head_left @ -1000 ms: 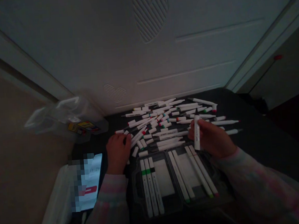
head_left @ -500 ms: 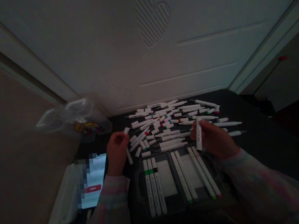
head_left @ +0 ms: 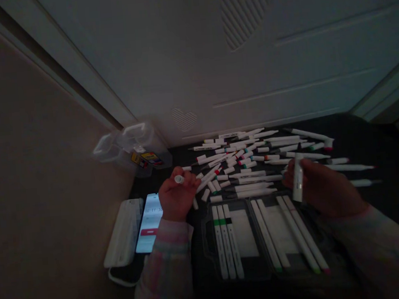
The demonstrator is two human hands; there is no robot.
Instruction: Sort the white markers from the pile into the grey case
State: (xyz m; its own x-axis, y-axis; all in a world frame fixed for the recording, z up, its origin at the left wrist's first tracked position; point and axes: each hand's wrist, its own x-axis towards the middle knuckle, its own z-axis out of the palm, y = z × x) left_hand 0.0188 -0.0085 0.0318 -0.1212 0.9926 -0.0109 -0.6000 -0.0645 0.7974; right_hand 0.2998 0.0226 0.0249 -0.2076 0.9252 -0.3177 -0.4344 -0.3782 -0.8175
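My left hand (head_left: 179, 197) is closed on a small white marker cap (head_left: 179, 179), its round end turned up toward me. My right hand (head_left: 321, 186) grips a white marker (head_left: 298, 181) held nearly upright above the right half of the case, with a dark tip showing at its top. Beyond both hands lies a loose heap of white markers (head_left: 253, 193) and caps (head_left: 216, 186), many of the markers uncapped. Below and between the hands sits an open clear case (head_left: 207, 245). Three markers (head_left: 228, 248) lie in its left half and several in its right half.
At the left are a lit phone (head_left: 150, 231) and a white oblong object (head_left: 123, 234). Behind them stands an open clear plastic box (head_left: 158, 148) with a colourful label. A white panel (head_left: 178, 54) with embossed hearts rises along the table's back edge.
The view has swung left, so everything sits further right. My left hand has turned, bringing the cap's end toward me. The right hand still holds the marker upright.
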